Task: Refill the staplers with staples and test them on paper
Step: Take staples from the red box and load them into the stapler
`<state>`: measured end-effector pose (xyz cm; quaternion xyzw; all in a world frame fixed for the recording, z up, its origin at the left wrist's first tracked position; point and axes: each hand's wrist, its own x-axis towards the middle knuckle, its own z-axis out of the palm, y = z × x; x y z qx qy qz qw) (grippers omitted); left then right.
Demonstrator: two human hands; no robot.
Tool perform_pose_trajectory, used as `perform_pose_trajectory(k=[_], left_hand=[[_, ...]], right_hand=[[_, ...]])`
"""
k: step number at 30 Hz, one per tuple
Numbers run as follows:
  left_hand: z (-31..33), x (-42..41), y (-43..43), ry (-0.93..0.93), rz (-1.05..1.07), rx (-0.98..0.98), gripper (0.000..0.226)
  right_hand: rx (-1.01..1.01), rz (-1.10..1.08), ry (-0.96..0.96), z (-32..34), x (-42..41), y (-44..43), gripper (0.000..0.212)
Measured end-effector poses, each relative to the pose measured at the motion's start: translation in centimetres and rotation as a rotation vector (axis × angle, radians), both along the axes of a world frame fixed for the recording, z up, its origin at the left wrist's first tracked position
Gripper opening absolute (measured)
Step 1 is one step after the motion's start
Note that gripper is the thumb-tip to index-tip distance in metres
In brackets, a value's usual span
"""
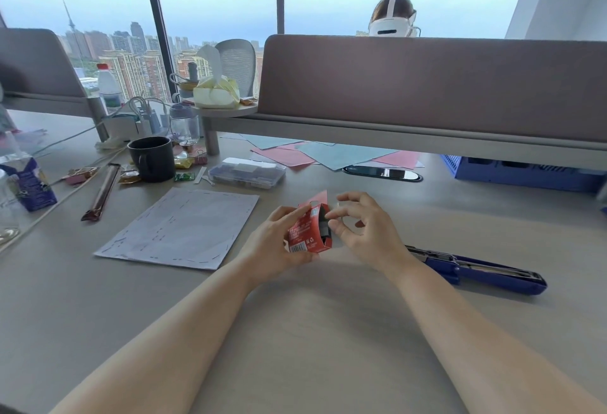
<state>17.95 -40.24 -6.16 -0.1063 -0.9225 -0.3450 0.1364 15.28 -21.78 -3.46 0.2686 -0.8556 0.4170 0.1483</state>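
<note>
Two hands are working over the middle of the desk [295, 331], just above its surface. The left hand [279, 242] is clamped around a small red staple box [308, 233], thumb on the near face and fingers wrapped behind, with the box's flap standing open at the top. The right hand [361, 233] is hovering at the box's open end, its fingertips [331, 214] drawn loosely toward each other and gripping nothing that can be made out. The box is looking like light, thin card that will crush if squeezed hard, so holding it by its flat sides seems wise; the staple strips inside are probably brittle and inclined to snap, and are best pinched along their length. The blue stapler [486, 270] is lying opened out flat just to the right, beside the right wrist, and the sheet of paper [184, 226], dotted with staples, is lying to the left.
</note>
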Motion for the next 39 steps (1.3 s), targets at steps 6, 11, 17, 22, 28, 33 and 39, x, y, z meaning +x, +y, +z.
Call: perform_pose_trajectory(k=[6,11,17,22,28,33,39], left_hand=[[-0.06,-0.16,-0.35,-0.009,0.013,-0.021,0.084],[-0.03,-0.18,-0.32,-0.024,0.027,-0.035,0.085],[-0.08,-0.35,-0.43,-0.033,0.043,-0.057,0.081],[0.11,-0.1,-0.3,-0.058,0.03,-0.006,0.077],[0.08,0.06,0.03,-0.088,-0.056,0.113,0.075],[0.19,-0.04,-0.09,-0.047,0.003,0.065,0.075],[0.0,-0.47,-0.36,-0.088,0.078,-0.244,0.073]], right_hand=[[0.125,-0.019,0.017,-0.11,-0.11,-0.03,0.023],[0.062,-0.05,0.031,-0.02,-0.07,-0.07,0.018],[-0.013,-0.079,0.076,0.34,0.1,0.03,0.015],[-0.016,-0.087,0.119,0.56,0.38,-0.11,0.014],[-0.033,-0.06,0.186,0.67,0.55,-0.56,0.013],[-0.186,-0.103,0.056,0.59,0.48,-0.36,0.013],[-0.212,-0.124,-0.022,0.13,0.06,-0.15,0.007]])
